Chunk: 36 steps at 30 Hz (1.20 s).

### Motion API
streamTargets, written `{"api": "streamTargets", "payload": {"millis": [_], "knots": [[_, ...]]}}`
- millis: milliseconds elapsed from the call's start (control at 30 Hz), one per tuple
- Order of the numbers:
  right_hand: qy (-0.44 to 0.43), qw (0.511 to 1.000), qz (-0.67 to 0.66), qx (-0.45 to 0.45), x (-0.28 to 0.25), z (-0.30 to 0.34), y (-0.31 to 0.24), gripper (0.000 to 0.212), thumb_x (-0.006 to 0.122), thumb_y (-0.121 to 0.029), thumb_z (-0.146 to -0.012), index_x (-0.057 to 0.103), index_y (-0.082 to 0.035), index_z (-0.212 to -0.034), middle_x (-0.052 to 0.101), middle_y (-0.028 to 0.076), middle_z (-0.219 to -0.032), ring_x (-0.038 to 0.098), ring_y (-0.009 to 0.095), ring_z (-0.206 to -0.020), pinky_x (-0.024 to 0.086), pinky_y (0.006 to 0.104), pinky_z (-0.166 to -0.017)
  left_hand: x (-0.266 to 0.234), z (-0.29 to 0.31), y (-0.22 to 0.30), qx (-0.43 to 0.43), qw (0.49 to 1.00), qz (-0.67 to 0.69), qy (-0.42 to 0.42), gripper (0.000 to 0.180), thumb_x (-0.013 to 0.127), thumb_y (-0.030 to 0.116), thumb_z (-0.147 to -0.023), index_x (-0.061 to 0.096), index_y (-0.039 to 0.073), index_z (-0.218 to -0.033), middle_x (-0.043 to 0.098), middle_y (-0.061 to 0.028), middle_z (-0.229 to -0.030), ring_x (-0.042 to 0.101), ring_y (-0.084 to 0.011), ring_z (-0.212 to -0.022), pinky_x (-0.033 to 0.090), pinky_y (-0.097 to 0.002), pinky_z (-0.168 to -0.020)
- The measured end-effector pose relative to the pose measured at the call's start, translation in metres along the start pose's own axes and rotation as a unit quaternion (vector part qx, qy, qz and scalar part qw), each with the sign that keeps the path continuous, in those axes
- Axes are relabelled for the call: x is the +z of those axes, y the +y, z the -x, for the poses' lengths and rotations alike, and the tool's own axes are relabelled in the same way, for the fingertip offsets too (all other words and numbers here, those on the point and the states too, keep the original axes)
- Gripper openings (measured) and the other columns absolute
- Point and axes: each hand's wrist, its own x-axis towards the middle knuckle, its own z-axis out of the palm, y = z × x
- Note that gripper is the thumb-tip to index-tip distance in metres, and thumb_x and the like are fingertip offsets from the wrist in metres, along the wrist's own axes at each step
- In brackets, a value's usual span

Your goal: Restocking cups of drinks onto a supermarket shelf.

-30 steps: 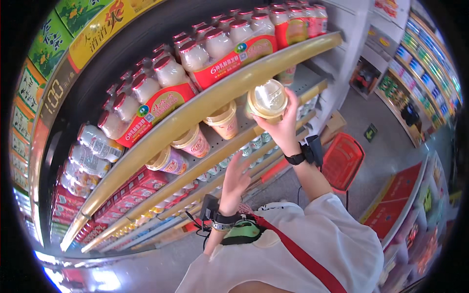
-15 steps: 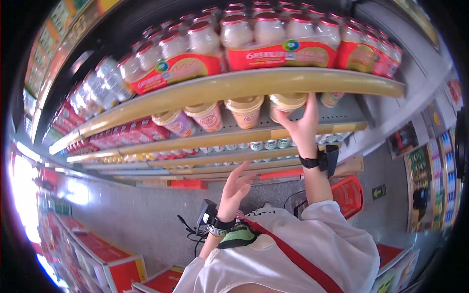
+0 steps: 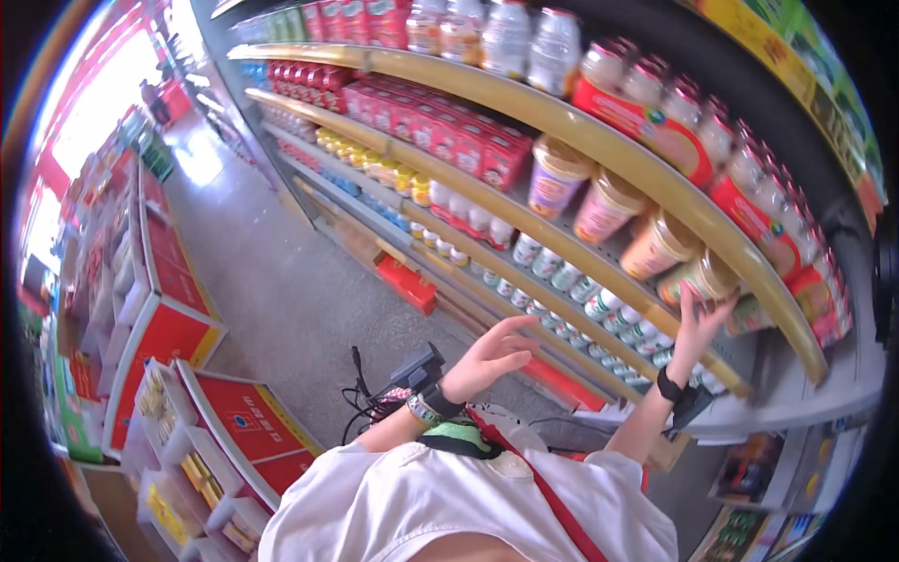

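My right hand (image 3: 702, 330) is at a cup with a tan lid and a pale printed body (image 3: 691, 281), on the shelf under the bottles. Its fingers and thumb are around the cup's near side, and the cup leans there. To its left stand an orange-pink cup (image 3: 655, 251), a pink cup (image 3: 602, 214) and a purple-and-white cup (image 3: 554, 183) with similar lids. My left hand (image 3: 492, 361) hangs in the air before the lower shelves, fingers stretched and thumb apart, holding nothing.
A yellow-edged shelf (image 3: 599, 122) with red-capped bottle packs (image 3: 646, 126) overhangs the cups. Red cartons (image 3: 449, 136) stand farther left. Small bottles line the lower shelves. Red-sided display bins (image 3: 248, 421) stand at left across the grey floor (image 3: 272, 281). Black cables (image 3: 361, 398) hang by my left wrist.
The view has swung left, showing more aisle and display bins. My right hand stays at the same cup, which now leans more. My left hand remains raised and open.
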Motion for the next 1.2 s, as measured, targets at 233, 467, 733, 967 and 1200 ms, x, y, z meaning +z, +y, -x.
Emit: {"api": "streamTargets", "payload": {"millis": [233, 467, 733, 967, 1200], "knots": [[0.095, 0.978, 0.175, -0.057, 0.034, 0.070, -0.046, 0.054, 0.062, -0.018, -0.083, 0.036, 0.000, -0.127, 0.042, 0.014, -0.125, 0.044, 0.026, -0.111, 0.036, 0.0387, -0.091, -0.059, 0.047, 0.013, 0.050, 0.997, 0.025, 0.044, 0.048, 0.052, 0.013, -0.088, 0.033, 0.007, -0.132, 0.040, -0.0030, -0.131, 0.046, -0.0155, -0.113, 0.037, -0.0298, -0.092], [-0.243, 0.965, 0.043, 0.085, 0.161, 0.209, -0.099, 0.039, 0.058, -0.007, -0.081, 0.044, -0.003, -0.117, 0.043, 0.011, -0.119, 0.042, 0.023, -0.111, 0.034, 0.0354, -0.090, -0.136, 0.106, 0.040, 0.106, 0.986, 0.051, 0.120, 0.034, 0.052, 0.011, -0.088, 0.044, 0.003, -0.121, 0.051, -0.0054, -0.117, 0.048, -0.0136, -0.109, 0.038, -0.0281, -0.091], [-0.525, 0.841, -0.119, 0.055, 0.300, 0.278, -0.172, 0.025, 0.058, -0.009, -0.076, 0.054, -0.001, -0.099, 0.051, 0.009, -0.112, 0.046, 0.022, -0.106, 0.033, 0.0327, -0.091, -0.199, 0.211, 0.071, 0.211, 0.917, 0.014, 0.338, 0.028, 0.054, 0.014, -0.087, 0.049, 0.002, -0.112, 0.054, -0.0041, -0.106, 0.051, -0.0115, -0.099, 0.041, -0.0263, -0.086], [-0.697, 0.694, -0.178, 0.017, 0.384, 0.334, -0.212, 0.020, 0.057, -0.009, -0.079, 0.055, -0.001, -0.098, 0.054, 0.010, -0.108, 0.050, 0.022, -0.102, 0.039, 0.0317, -0.088, -0.223, 0.284, 0.077, 0.233, 0.823, 0.006, 0.518, 0.029, 0.053, 0.017, -0.087, 0.050, 0.002, -0.111, 0.055, -0.0057, -0.106, 0.052, -0.0120, -0.097, 0.042, -0.0271, -0.085], [-0.810, 0.539, -0.231, -0.023, 0.476, 0.377, -0.241, 0.023, 0.057, -0.005, -0.077, 0.055, 0.000, -0.099, 0.055, 0.011, -0.108, 0.051, 0.022, -0.102, 0.038, 0.0308, -0.089, -0.264, 0.300, 0.088, 0.250, 0.741, 0.045, 0.622, 0.030, 0.055, 0.019, -0.086, 0.051, 0.001, -0.110, 0.056, -0.0070, -0.105, 0.053, -0.0118, -0.096, 0.042, -0.0272, -0.085]]}}
